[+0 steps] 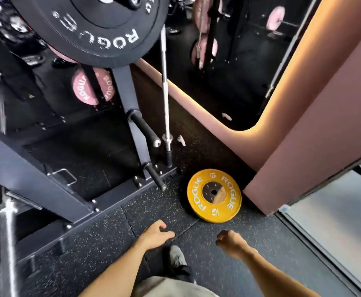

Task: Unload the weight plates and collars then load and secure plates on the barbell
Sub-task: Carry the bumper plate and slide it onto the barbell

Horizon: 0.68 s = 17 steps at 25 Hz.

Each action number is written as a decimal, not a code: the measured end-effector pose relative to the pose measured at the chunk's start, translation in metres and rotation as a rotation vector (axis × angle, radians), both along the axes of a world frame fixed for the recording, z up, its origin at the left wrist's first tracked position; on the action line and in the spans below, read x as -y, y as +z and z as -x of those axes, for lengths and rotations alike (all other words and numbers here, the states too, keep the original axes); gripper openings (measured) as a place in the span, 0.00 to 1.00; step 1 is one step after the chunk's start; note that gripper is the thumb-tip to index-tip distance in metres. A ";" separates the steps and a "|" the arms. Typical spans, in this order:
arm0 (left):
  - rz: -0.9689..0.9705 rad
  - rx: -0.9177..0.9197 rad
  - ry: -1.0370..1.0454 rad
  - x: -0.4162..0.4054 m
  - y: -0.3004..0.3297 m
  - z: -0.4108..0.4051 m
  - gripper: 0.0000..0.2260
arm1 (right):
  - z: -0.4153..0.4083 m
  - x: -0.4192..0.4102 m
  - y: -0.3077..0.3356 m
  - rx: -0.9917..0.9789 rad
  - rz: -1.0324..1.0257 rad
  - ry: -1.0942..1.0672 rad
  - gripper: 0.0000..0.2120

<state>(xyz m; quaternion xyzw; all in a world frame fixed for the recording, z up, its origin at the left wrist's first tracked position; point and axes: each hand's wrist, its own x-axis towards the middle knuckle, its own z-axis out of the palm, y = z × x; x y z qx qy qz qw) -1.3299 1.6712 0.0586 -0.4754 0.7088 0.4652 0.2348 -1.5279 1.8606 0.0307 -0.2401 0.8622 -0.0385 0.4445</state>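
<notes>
Leaning against the pink wall (pixel 304 168), the yellow plate (pixel 214 195) rests on the floor (pixel 250 243); it looks heavy, rigid, best gripped by its rim. Left hand (pixel 157 232) loosely curled, right hand (pixel 229 239) clenched, both empty.

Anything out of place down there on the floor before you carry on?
The yellow 15 plate is off any peg, tilted on the floor against the base of the pink wall. Two small white objects also lie loose near the upright bar; I cannot tell what they are.
</notes>
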 end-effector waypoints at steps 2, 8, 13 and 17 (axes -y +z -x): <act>0.013 -0.048 0.068 0.041 0.013 0.025 0.20 | 0.030 0.054 0.013 -0.027 0.051 0.057 0.14; 0.184 -0.193 0.232 0.154 0.072 0.065 0.19 | 0.090 0.212 0.078 -0.136 0.309 0.213 0.16; 0.347 -0.325 0.395 0.231 0.146 0.076 0.26 | 0.123 0.311 0.153 -0.196 0.531 0.270 0.14; 0.522 -0.462 0.529 0.278 0.222 0.077 0.26 | 0.147 0.375 0.222 -0.277 0.689 0.343 0.15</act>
